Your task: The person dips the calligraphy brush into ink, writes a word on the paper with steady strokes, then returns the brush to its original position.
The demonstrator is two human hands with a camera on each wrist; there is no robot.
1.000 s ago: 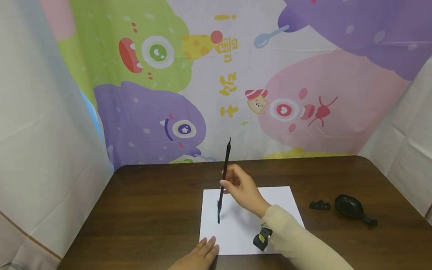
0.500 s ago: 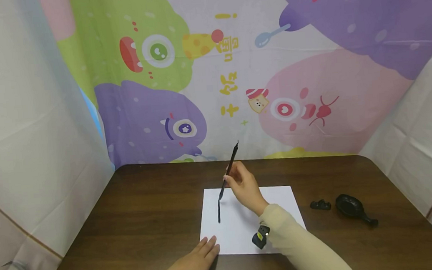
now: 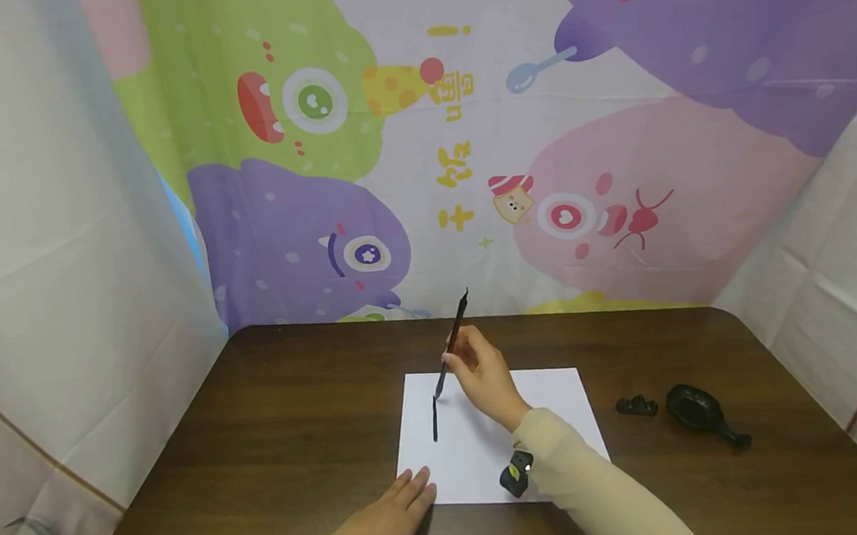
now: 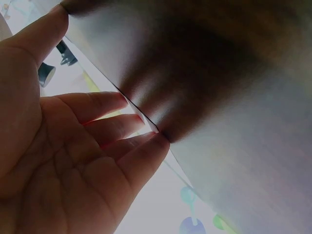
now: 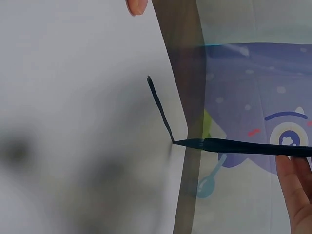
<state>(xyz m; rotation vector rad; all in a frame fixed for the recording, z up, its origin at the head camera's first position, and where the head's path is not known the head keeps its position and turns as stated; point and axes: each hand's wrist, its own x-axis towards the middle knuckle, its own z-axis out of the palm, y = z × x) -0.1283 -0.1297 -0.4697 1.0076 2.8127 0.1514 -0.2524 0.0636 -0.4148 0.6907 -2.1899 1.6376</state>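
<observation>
One ink stroke (image 3: pixel 435 420) done on paper (image 3: pixel 472 463), lower ctr of frame; rest visible blank, prob. early stage. R hand (image 3: pixel 483 377) fingers pinch brush (image 3: pixel 458 321), tip at stroke's upper end. L hand (image 3: pixel 375 524) fingers straight, on paper's lower-left edge.

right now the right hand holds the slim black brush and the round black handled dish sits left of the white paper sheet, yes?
Not quite: the head view shows the round black dish right of the white sheet; the right hand does hold the brush.
</observation>
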